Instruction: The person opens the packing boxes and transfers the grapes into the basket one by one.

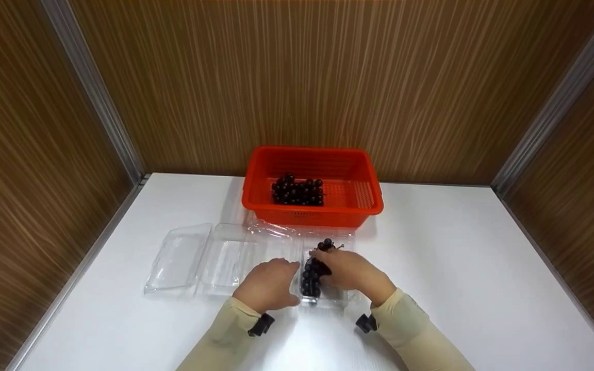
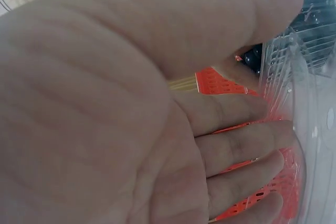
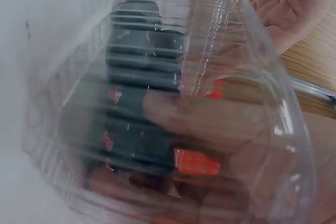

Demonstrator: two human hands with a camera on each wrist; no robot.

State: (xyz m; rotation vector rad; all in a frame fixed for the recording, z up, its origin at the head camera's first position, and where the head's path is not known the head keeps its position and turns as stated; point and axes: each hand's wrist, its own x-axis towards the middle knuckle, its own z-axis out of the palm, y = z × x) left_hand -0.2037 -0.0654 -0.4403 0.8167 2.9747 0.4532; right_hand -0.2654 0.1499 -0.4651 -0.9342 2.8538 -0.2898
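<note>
A bunch of dark grapes (image 1: pixel 309 281) lies in a clear plastic box (image 3: pixel 286 124) in front of the basket. My right hand (image 1: pixel 351 270) reaches into this box from the right, its fingers curled round the bunch. Through the clear wall in the right wrist view, the grapes (image 3: pixel 142 61) look blurred and the fingers partly hidden. My left hand (image 1: pixel 266 286) is at the box's left side, thumb apart from the fingers. Its fairly straight fingers (image 2: pixel 236 148) reach to the clear plastic in the left wrist view.
Behind the box stands a red basket (image 1: pixel 312 209) with more dark grapes (image 1: pixel 297 193) at its left. Clear open plastic packaging (image 1: pixel 178 257) spreads to the left on the white table (image 1: pixel 457 268). Wood-patterned panels (image 1: pixel 307 77) enclose the back and sides.
</note>
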